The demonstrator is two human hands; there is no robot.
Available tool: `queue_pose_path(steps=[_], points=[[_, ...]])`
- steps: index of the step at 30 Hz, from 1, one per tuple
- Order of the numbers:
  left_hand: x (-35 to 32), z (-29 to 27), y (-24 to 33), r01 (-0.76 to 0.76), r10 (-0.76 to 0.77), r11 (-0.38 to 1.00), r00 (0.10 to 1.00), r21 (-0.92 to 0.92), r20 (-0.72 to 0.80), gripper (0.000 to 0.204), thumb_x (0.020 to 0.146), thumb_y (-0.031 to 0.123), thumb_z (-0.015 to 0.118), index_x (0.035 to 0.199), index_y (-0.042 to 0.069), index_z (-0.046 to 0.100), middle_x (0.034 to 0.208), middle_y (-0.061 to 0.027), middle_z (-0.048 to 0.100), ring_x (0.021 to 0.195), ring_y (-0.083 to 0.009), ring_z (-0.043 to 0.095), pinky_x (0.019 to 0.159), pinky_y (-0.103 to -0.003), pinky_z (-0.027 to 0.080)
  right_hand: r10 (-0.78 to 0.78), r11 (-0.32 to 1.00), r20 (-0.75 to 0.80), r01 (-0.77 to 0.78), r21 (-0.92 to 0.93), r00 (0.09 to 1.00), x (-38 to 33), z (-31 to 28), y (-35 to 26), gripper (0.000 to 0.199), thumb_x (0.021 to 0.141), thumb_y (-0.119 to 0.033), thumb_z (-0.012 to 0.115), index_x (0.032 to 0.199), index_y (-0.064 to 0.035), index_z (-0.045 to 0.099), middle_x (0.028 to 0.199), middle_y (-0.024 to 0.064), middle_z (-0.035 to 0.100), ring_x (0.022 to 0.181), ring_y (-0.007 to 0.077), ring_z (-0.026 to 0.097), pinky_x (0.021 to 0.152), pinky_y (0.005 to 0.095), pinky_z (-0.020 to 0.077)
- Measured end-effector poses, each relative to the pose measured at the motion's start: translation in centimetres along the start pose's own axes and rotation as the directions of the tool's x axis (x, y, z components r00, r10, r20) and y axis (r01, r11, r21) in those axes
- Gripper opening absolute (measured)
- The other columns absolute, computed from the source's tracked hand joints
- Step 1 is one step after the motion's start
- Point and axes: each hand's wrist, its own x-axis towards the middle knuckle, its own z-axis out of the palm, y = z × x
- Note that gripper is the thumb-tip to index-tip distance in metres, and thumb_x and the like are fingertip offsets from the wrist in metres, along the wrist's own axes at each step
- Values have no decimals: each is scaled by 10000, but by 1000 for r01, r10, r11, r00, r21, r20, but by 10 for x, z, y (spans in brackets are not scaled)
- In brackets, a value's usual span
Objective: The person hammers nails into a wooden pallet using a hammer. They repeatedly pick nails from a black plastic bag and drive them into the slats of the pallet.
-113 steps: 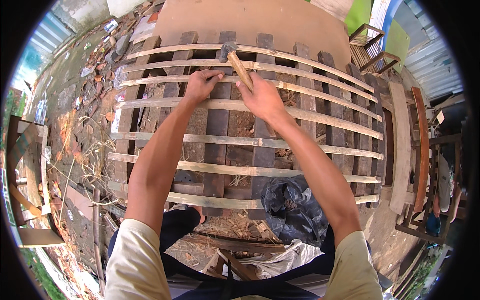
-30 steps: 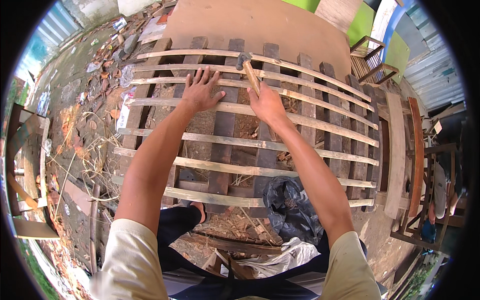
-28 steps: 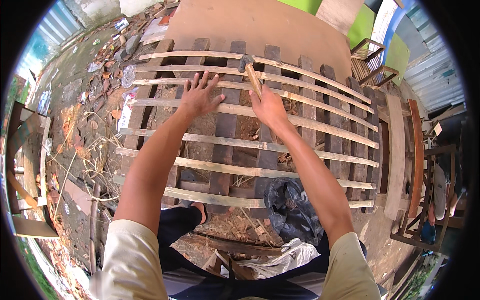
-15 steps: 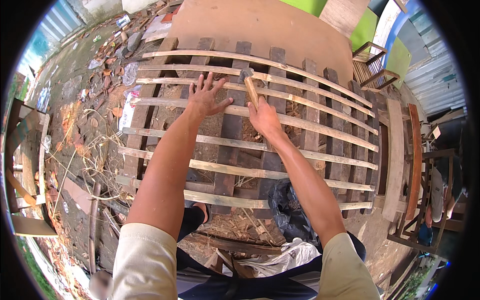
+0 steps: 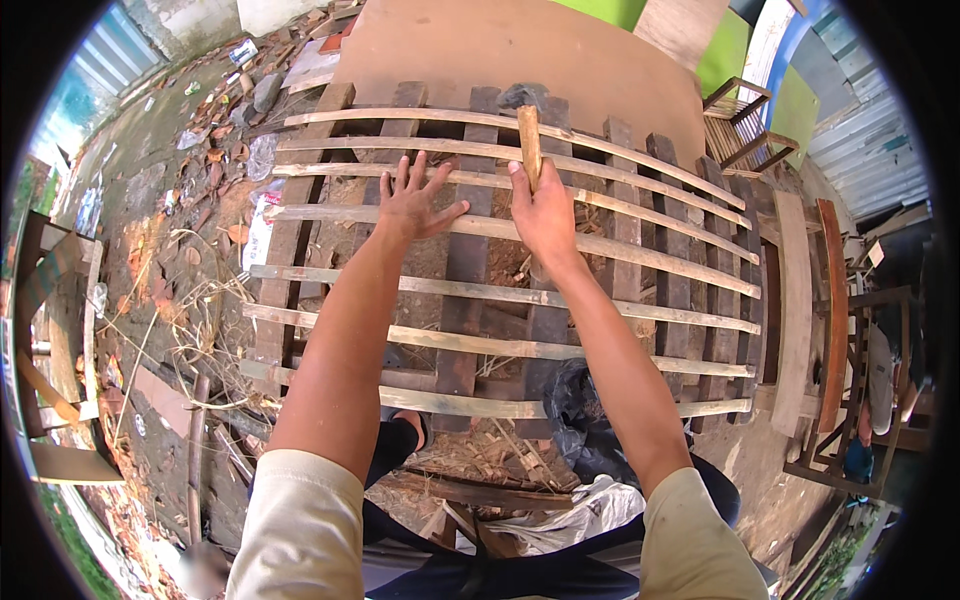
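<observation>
A hammer (image 5: 529, 140) with a wooden handle is gripped in my right hand (image 5: 545, 215), its dark head raised and slightly blurred over the far slats. My left hand (image 5: 409, 203) lies with fingers spread across the upper bamboo slats (image 5: 345, 170), pressing on them. These long pale slats run side to side over several dark wooden boards (image 5: 465, 262), which lie crosswise beneath. Whether my left fingers pin a nail cannot be made out.
A black plastic bag (image 5: 578, 415) sits by the near slats, with a whitish sack (image 5: 580, 515) closer to me. Beyond the frame lies a large brown panel (image 5: 500, 45). Loose planks (image 5: 792, 310) rest at the right; leaves and scraps (image 5: 165, 270) litter the left ground.
My right hand has lifted the hammer, and its head has risen away from the slats. My left hand stays spread in nearly the same place.
</observation>
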Motion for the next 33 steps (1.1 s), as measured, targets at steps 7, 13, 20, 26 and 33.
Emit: queue_pose_path(steps=[7,13,20,26,33], points=[[-1,1,1,9,-9,1000,1000,3,-9,886,862,839,378,1599,392,172,1695,-87,47,1559,-327,17,1235,-562,39,44,969,65,-27,-245,997,15,11,24,427,1009,-390,546,1069,33,550,823,298,674,810,501,664,732,554,515],[1,1,16,-14,14,1000,1000,-7,-6,888,861,841,373,1600,391,172,1695,-88,50,1558,-329,14,1236,-561,42,-6,983,41,13,-183,999,16,23,72,392,1038,-361,518,964,23,553,689,223,636,640,385,652,607,490,506],[-4,-1,0,2,-2,1000,1000,11,-21,916,858,846,363,1609,360,163,1695,-94,43,1559,-327,11,1235,-558,37,-48,990,-138,66,125,989,-2,-1,-9,425,1013,-371,528,1051,48,588,897,302,680,882,465,686,790,547,518],[-3,4,-2,-4,4,1000,1000,14,-2,928,858,854,342,1614,356,140,1696,-89,33,1559,-328,9,1236,-552,29,47,957,135,-6,-289,990,27,8,25,436,1010,-375,527,1056,54,590,843,315,677,847,512,660,757,549,526],[2,0,9,-24,24,1000,1000,-1,-12,935,856,853,347,1616,353,129,1698,-86,23,1561,-318,-15,1235,-552,27,14,909,190,66,-411,982,18,18,58,436,1000,-364,543,1064,62,607,812,322,669,837,520,660,764,552,533]])
